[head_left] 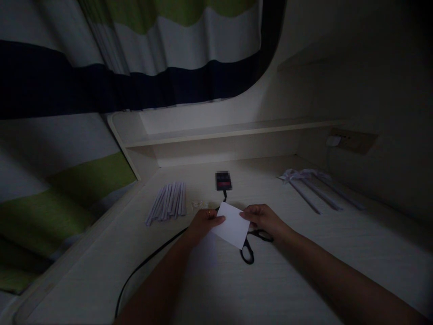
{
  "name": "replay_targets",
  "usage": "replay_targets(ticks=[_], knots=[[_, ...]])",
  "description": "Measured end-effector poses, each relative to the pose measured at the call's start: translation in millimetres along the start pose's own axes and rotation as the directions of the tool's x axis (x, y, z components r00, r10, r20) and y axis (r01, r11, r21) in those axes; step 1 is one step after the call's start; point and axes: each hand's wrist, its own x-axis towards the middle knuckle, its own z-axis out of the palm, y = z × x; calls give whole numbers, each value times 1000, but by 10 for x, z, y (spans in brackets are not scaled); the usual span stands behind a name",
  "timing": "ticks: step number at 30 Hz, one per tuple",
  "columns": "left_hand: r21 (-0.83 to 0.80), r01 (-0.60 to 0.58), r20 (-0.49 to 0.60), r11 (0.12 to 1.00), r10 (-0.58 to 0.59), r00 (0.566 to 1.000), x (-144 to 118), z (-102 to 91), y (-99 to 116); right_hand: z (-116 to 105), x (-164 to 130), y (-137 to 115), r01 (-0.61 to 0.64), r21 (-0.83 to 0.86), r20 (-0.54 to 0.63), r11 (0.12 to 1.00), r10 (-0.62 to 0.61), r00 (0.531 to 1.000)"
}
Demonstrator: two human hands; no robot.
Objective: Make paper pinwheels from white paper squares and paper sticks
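White paper slip (232, 225) pinched between left hand (202, 224) grip, right hand (264, 220) grip, above scissors (251, 246)

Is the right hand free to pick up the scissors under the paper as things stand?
Probably not yet: the right hand pinches the white paper, as does the left hand. The scissors lie just below it, partly covered by the paper.

Desk (270, 289) open in front — scissors (248, 250), cable (149, 259) obstruct centre.

Light: dim
Curtain (135, 54): striped white, green, navy, upper left
Shelf (237, 131): pale, along back wall
Surface (270, 289): pale wood grain
Outlet (353, 140): right wall
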Motion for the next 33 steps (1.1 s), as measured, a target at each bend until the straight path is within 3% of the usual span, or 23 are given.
replay_targets(ticks=[8,14,17,20,23,26,29,33], knots=[[89,-5,-49,996,10,999,12,25,-10,-37,-4,18,49,-90,8,995,-48,999],[55,9,-70,998,-6,998,1,40,13,-15,1,50,125,-129,30,984,-122,992],[-5,22,-64,1000,-22,998,-10,58,12,8,-4,48,127,-102,34,987,-124,992],[-171,5,-38,985,-12,999,-20,91,9,21,-34,-10,131,-102,1,986,-132,991],[-418,-20,-7,908,19,1000,-26,114,16,11,-59,-73,165,-122,-67,979,-174,982],[-555,26,63,832,10,998,-27,111,19,-17,-52,-84,207,-155,-122,966,-227,966],[-579,91,134,810,-15,991,-31,122,7,-41,-31,-58,234,-168,-165,957,-262,951],[-465,157,198,871,-71,978,-49,227,-21,-43,-23,-27,258,-181,-195,949,-292,936]])
